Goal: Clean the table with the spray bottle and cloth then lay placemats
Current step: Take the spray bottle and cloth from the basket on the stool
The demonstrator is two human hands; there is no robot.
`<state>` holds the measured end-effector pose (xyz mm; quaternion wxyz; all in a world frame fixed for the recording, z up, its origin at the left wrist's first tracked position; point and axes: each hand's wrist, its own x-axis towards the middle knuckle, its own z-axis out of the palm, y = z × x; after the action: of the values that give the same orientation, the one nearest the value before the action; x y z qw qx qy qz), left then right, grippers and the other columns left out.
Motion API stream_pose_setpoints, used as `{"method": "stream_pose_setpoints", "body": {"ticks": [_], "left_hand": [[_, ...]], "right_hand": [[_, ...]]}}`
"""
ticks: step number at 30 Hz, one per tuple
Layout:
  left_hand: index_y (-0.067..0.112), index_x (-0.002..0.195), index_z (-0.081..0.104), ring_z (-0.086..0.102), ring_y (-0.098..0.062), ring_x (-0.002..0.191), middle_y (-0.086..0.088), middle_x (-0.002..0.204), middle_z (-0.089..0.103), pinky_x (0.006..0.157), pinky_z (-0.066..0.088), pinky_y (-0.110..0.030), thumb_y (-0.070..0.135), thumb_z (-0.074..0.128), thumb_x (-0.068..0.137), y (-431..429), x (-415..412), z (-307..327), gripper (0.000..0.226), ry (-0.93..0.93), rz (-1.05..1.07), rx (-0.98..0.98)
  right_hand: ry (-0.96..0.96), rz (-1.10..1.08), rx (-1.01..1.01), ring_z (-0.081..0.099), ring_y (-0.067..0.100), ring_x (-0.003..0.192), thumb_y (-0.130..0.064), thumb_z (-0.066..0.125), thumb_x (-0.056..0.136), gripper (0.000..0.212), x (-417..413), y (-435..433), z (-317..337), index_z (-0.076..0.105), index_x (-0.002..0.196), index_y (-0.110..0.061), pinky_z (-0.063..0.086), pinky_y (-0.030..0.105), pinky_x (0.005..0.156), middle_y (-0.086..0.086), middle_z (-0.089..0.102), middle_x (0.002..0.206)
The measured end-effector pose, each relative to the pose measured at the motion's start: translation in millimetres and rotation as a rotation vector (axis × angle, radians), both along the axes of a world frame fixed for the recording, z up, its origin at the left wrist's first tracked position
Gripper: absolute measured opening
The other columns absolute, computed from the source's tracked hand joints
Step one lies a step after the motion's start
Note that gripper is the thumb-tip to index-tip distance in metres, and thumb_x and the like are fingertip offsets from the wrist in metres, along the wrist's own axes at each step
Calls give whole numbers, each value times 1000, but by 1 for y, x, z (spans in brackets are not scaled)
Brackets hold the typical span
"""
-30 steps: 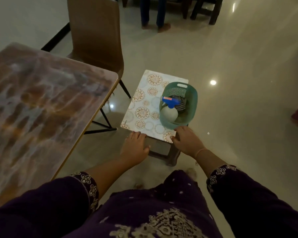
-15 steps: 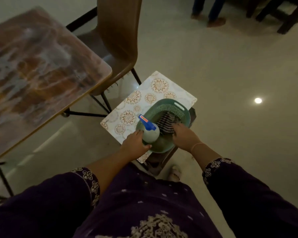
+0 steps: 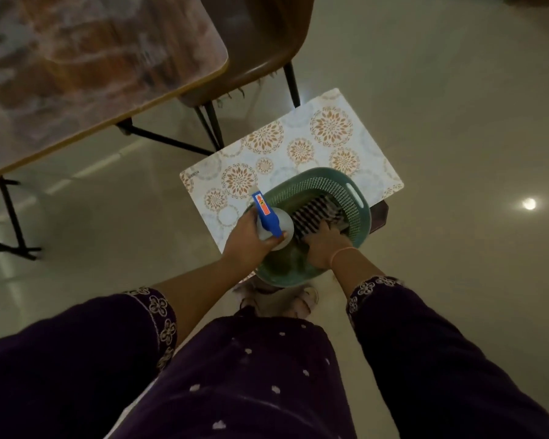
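A green perforated basket point(image 3: 355, 198) stands on patterned placemats point(image 3: 298, 147) that lie on a low stool. My left hand point(image 3: 248, 239) grips the white spray bottle point(image 3: 282, 223) with its blue trigger head, just above the basket's left rim. My right hand point(image 3: 322, 245) reaches inside the basket and its fingers curl onto the striped cloth point(image 3: 314, 210) lying there. The table point(image 3: 92, 58) with a marbled brown top is at the upper left.
A brown chair point(image 3: 260, 36) stands pushed up beside the table, its black legs close to the stool. The dark stool's corner point(image 3: 379, 213) shows past the basket. Glossy pale floor point(image 3: 457, 122) spreads to the right. My feet are right below the basket.
I have leaned in over the basket. My left hand, which rested by the mat edge, took hold of the spray bottle and raised it; my right hand went into the basket onto the cloth.
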<state>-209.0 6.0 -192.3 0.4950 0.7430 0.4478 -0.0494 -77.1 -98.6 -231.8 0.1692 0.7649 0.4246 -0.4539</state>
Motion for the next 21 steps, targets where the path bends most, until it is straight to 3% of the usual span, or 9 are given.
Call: {"method": "stream_pose_setpoints", "body": {"ticks": [2,4,6,9,11,14,18,21], "left_hand": [[15,129,43,52,-20,115,-5,127,54,92,43,-30,39,72,75,0,2,-4,66,-1,72,-32],[15,124,43,54,-20,109,-3,118,56,85,43,-27,42,71,75,-1,5,-6,62,-8,125,-35],[16,121,42,56,-21,103,-2,112,56,81,43,-27,44,70,75,-3,7,-8,61,-18,140,-22],[16,133,32,57,-24,104,-7,118,58,88,49,-35,43,67,78,-5,8,-10,70,-34,111,13],[17,140,26,57,-26,108,-9,123,57,94,48,-40,40,65,81,-2,10,-9,74,-38,83,7],[13,137,33,54,-31,114,-15,126,55,100,44,-45,34,65,82,5,15,-7,66,-40,46,-62],[14,130,39,59,-28,103,-12,113,61,95,48,-45,33,65,83,8,13,-1,57,-91,15,-111],[14,125,42,59,-19,84,-1,90,58,88,51,-36,29,64,84,7,13,8,48,-152,-3,-126]], "right_hand": [[16,8,-40,5,43,140,-36,51,89,55,-2,5,-9,35,142,-31,21,55,112,19,-4,155],[-11,13,-45,3,44,140,-37,49,90,53,-6,8,-15,36,142,-30,23,57,110,18,-5,155],[-51,36,-46,7,43,139,-37,46,92,49,-7,11,-16,40,140,-27,26,56,107,17,-1,155],[-76,14,-5,20,40,135,-37,44,93,42,-4,12,-14,50,131,-20,34,52,102,13,17,150],[-86,-43,80,35,36,125,-34,44,93,37,0,10,-13,56,122,-16,41,49,96,12,38,138],[-100,-148,216,56,31,102,-28,42,93,29,5,8,-9,63,102,-10,49,42,84,10,59,109],[-101,-389,331,61,29,78,-23,44,90,27,6,11,0,56,70,-9,51,36,72,9,59,75],[-162,-481,428,58,30,77,-22,44,90,27,7,12,8,53,68,-9,51,40,74,8,54,74]]}}
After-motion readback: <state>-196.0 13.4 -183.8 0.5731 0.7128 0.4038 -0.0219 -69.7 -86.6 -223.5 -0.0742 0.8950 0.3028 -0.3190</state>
